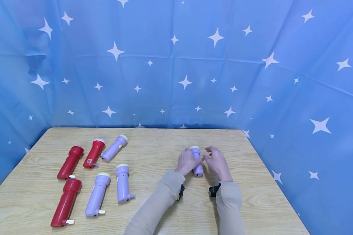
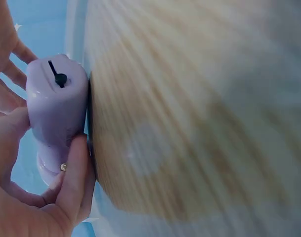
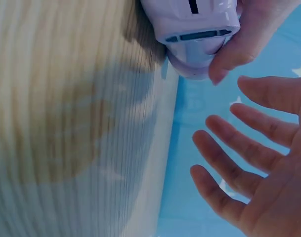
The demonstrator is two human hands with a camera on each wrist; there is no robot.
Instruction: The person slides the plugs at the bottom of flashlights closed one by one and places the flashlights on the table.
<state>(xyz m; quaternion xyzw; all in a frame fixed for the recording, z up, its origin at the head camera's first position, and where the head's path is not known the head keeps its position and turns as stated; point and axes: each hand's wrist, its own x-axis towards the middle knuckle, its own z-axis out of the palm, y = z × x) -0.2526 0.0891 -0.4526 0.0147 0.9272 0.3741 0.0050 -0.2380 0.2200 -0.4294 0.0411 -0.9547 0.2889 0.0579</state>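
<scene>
A lilac flashlight [image 1: 198, 170] lies on the wooden table, right of the middle, its pale head pointing to the far side. My left hand [image 1: 186, 161] grips it from the left, thumb across the near part and fingers along its side. In the left wrist view, the flashlight [image 2: 56, 108] shows a dark slot in its near end, and the fingers [image 2: 77, 170] press its side. Just to the right of it is my right hand [image 1: 217, 163], apart from the flashlight. The right wrist view shows this hand [image 3: 274, 163] with spread, slightly bent fingers and nothing held.
On the left of the table [image 1: 159, 143] lie three red flashlights, one at the back [image 1: 94, 154], and three lilac flashlights, one nearest the front [image 1: 97, 195]. Most have plug prongs sticking out. A blue star-patterned curtain [image 1: 164, 71] hangs behind the table and along its sides.
</scene>
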